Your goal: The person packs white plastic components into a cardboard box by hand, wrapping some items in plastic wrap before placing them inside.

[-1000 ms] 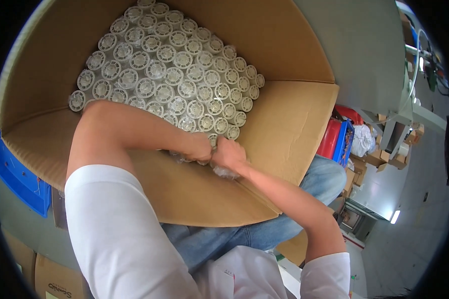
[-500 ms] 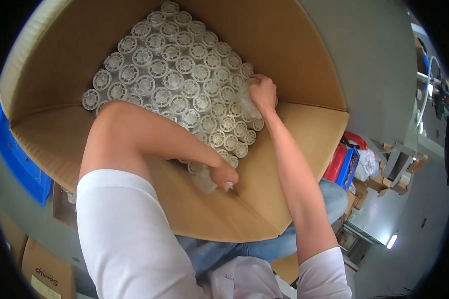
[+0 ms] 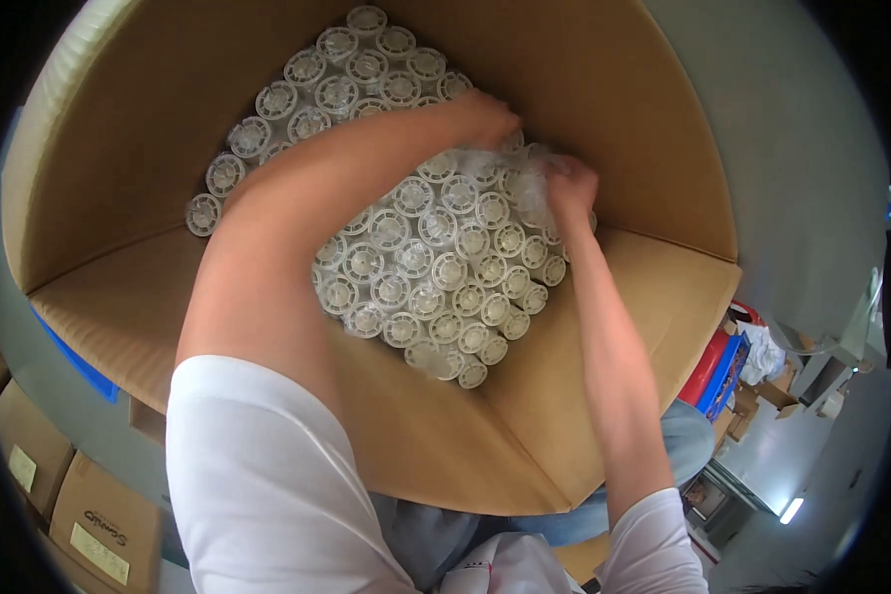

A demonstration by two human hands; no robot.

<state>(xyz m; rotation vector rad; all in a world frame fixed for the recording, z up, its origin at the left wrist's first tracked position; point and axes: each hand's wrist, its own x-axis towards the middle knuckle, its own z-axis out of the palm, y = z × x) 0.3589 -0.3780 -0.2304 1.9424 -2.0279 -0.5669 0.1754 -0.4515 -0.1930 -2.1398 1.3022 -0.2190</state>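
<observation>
A large cardboard box (image 3: 653,259) stands open before me, holding packed rows of round, clear-and-white plastic pieces (image 3: 448,270) with slotted, ring-like ends. Crumpled clear plastic film (image 3: 533,188) lies over the pieces near the far right wall. My right hand (image 3: 572,188) is closed on this film beside that wall. Across the box reaches my left arm, its forearm covering part of the rows. Beyond the film, my left hand (image 3: 487,117) is by the far wall, its fingers blurred and partly hidden. More film (image 3: 426,358) shows at the near corner of the rows.
The box's near flaps lean toward my lap. Outside at lower left are closed cardboard cartons (image 3: 104,525) and a blue plastic edge (image 3: 74,354). On the right stand a blue bin (image 3: 725,374), a red object (image 3: 703,368) and white crumpled material (image 3: 762,354).
My left hand has gone from the near corner of the box to the far right wall, close to my right hand. The right hand stays on the film. The view has shifted slightly.
</observation>
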